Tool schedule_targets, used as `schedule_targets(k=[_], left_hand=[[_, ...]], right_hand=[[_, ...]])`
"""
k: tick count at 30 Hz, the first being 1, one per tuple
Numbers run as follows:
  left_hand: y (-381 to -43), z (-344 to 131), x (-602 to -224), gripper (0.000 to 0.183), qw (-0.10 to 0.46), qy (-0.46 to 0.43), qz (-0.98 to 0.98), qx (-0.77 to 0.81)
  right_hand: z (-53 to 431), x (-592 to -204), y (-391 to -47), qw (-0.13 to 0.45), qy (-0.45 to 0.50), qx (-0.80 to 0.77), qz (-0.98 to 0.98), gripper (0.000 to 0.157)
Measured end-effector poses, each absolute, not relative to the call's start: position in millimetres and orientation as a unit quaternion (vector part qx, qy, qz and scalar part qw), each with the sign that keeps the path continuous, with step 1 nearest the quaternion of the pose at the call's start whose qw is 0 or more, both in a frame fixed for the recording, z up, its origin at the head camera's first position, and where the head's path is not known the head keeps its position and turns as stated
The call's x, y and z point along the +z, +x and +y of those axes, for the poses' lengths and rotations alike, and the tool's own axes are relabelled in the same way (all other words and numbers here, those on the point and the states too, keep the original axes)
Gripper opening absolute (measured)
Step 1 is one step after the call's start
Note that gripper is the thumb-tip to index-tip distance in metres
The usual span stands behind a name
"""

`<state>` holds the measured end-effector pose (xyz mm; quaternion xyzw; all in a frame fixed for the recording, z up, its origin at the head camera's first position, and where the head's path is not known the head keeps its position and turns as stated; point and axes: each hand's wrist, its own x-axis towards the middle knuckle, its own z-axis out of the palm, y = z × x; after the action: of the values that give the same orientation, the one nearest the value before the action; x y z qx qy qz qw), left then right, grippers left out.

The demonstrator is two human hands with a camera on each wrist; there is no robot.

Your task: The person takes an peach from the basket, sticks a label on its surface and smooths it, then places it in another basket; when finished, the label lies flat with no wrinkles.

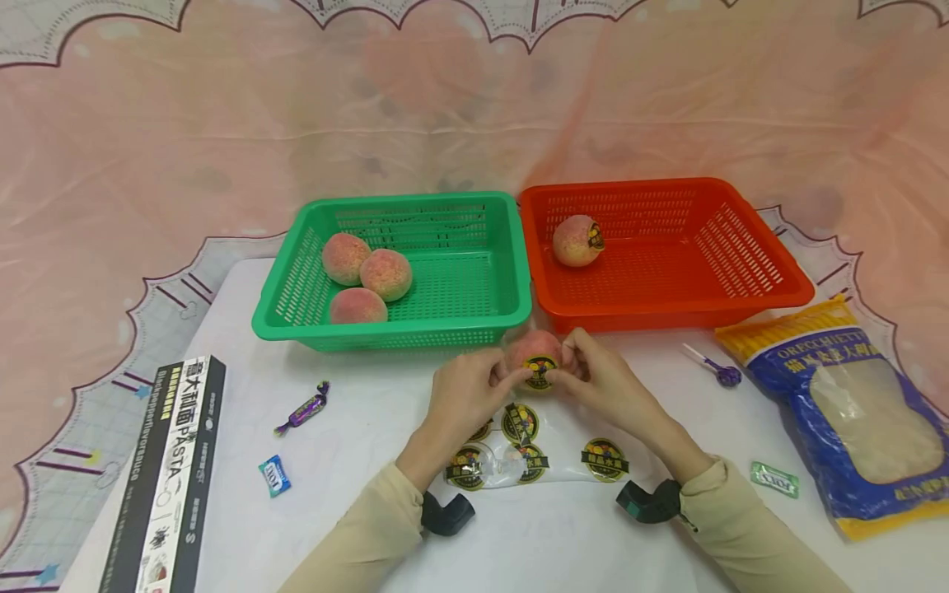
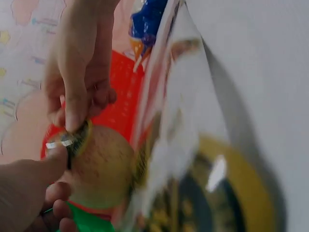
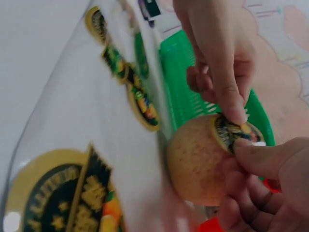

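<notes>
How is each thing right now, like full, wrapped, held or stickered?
Left hand, holding a peach.
Right hand, holding the same peach.
Sticker, on that peach.
Green basket, holding three peaches, no stickers showing.
Red basket, holding one stickered peach.
Sticker sheet, bearing several stickers.
Purple candy, wrapper twisted at both ends.
Lollipop, wrapped.
Blue candy, wrapped.
Green candy, wrapped.
Pasta bag, lying down.
Pasta box, lying down.

A round peach (image 1: pixel 534 343), blushed pink over speckled pale yellow, is held between the left hand (image 1: pixel 463 389) and the right hand (image 1: pixel 614 380) over the counter (image 1: pixel 356 478). Against its near side, a circular black-and-gold label (image 1: pixel 539 372) is pressed by both thumbs.
</notes>
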<state>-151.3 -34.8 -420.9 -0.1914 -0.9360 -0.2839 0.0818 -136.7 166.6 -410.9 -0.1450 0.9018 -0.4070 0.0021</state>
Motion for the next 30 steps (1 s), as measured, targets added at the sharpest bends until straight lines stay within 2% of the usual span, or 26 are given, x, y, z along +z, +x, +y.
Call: schedule_targets(k=[6,10,14,17,24,30], left_hand=[[-162.2,-40.8,-429.3,0.056,0.019,-0.128,-0.928,-0.35],[-165.0,-41.1,-433.8,0.068,-0.027,-0.153,-0.901,-0.406],[-168.0,-41.6,-438.1,0.07,-0.064,-0.198,-0.86,-0.465],[-169.5,-43.3,-437.9,0.067,-0.082,-0.218,-0.842,-0.487],[-168.4,-50.9,-420.4,0.053,-0.121,-0.243,-0.807,-0.524],[-171.2,-52.1,-427.8,0.057,-0.14,-0.27,-0.813,-0.497]], right_hand=[[170.9,-416.2,-139.0,0.021,-0.126,-0.416,0.9,0.035],[179.6,-423.7,-146.2,0.04,-0.129,-0.436,0.89,0.051],[186.3,-431.0,-154.4,0.062,-0.189,-0.47,0.86,0.066],[189.8,-434.2,-158.7,0.089,-0.232,-0.504,0.827,0.063],[195.8,-437.5,-164.2,0.116,-0.251,-0.539,0.796,0.059],[195.4,-437.9,-160.5,0.117,-0.25,-0.528,0.803,0.057]])
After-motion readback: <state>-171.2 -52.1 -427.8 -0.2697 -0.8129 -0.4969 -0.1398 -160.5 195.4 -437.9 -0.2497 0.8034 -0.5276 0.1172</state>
